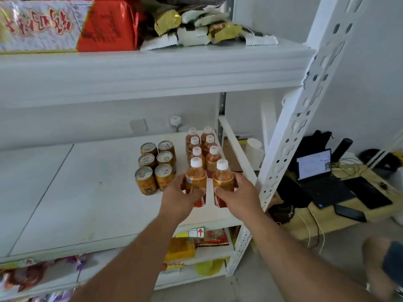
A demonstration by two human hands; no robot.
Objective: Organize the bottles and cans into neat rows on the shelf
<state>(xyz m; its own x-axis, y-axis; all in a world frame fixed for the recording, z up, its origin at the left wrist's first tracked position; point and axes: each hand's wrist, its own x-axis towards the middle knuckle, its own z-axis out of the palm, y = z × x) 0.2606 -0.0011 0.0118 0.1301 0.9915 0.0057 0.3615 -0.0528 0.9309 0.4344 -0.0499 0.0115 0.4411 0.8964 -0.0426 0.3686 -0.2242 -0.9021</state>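
On the white middle shelf (87, 192) stand two rows of amber tea bottles with white caps (202, 147), running front to back at the right end. My left hand (181, 197) grips the front left bottle (195, 177); my right hand (237, 195) grips the front right bottle (222, 177). Both bottles are upright at the front of their rows. Left of the bottles, several gold cans (156, 164) stand in two rows, apart from my hands.
The upper shelf (152, 70) holds red and white snack packs and hangs low over the bottles. A perforated white upright (290, 136) rises right of my right hand. Lower shelves hold snacks. A laptop (316, 171) sits on a desk at the right.
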